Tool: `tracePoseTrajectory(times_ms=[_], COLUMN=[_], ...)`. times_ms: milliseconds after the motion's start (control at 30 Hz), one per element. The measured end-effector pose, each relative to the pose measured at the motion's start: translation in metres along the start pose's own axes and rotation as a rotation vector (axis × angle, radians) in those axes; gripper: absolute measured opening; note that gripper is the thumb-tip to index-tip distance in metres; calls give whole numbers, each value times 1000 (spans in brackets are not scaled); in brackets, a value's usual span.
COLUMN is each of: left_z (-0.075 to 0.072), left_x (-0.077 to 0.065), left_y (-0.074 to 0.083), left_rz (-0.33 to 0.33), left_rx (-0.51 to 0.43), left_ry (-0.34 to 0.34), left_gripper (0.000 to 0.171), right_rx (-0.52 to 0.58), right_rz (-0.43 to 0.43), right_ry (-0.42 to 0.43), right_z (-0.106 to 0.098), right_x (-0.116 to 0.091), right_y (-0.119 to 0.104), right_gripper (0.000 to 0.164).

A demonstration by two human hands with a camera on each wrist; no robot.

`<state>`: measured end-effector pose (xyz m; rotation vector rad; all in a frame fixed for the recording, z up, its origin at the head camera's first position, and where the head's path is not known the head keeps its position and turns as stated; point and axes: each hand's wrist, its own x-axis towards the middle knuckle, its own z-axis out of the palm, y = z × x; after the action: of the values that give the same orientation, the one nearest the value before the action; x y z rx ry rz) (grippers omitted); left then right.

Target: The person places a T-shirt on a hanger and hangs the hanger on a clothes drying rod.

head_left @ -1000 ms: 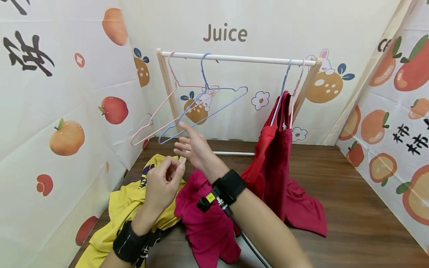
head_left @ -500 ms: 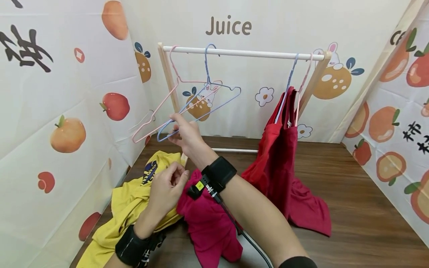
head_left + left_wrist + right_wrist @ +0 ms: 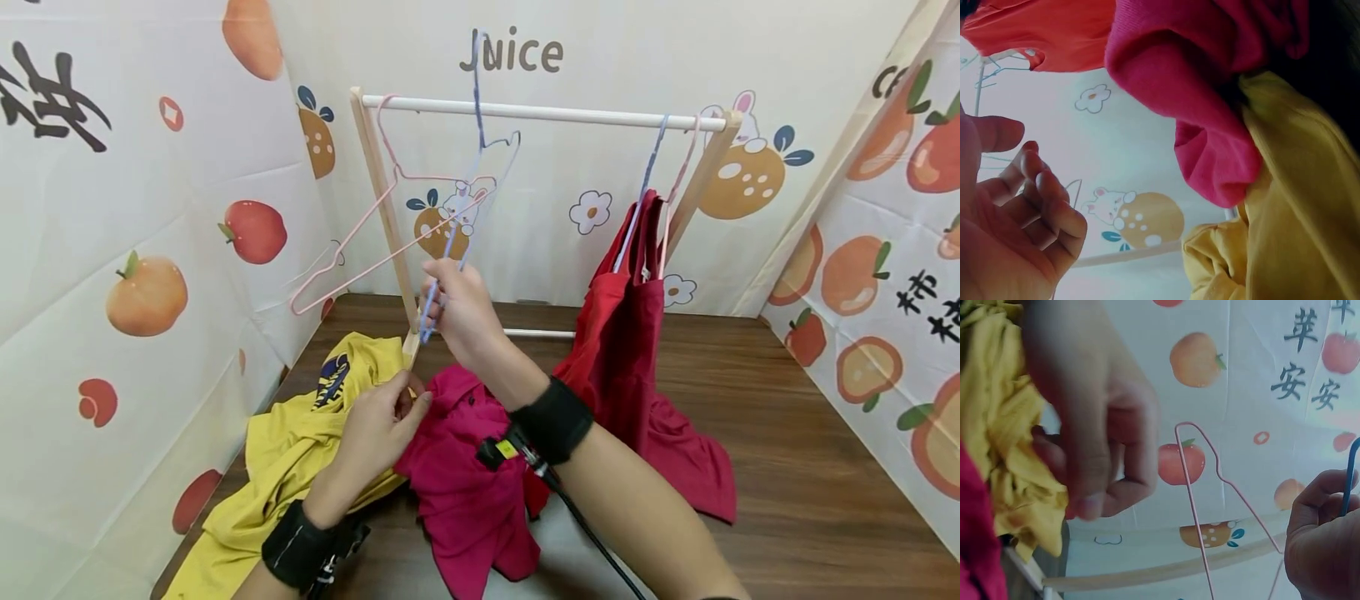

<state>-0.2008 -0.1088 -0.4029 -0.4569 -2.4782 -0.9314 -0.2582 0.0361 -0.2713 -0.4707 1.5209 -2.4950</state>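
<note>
In the head view my right hand grips a blue hanger by its lower corner. The hanger stands tilted on end, its hook above the white rod. My left hand hovers over the clothes with fingers loosely curled; the left wrist view shows nothing in that hand. Below it lie a crumpled yellow shirt with a dark print and a crumpled magenta garment. A pink hanger hangs bare at the rod's left end.
Red garments hang on a blue and a pink hanger at the rod's right end. A dark magenta piece of cloth lies on the wooden tabletop there. Fruit-printed sheets enclose the left, back and right.
My right hand has reached the blue hanger, gripped its lower corner and lifted its hook up off the rod, turning it more upright. My left hand has stayed nearly in place.
</note>
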Motion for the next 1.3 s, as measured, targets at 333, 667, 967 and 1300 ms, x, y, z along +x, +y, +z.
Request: tracePoseTrajectory(times_ms=[333, 667, 967, 1300], left_z=[12, 53, 94, 116], left_x=[22, 67, 91, 95], left_y=[1, -5, -12, -21], left_rz=[-15, -37, -52, -52], left_rx=[101, 225, 171, 172], left_ry=[-260, -481, -558, -571], left_gripper=[13, 28, 28, 9], right_rx=[-26, -139, -227, -289], right_rz=[50, 47, 38, 28], right_ry=[-44, -95, -60, -100], right_z=[-39, -75, -88, -94], right_x=[-74, -110, -112, -109], right_y=[-2, -1, 2, 1], right_gripper=[24, 32, 43, 39])
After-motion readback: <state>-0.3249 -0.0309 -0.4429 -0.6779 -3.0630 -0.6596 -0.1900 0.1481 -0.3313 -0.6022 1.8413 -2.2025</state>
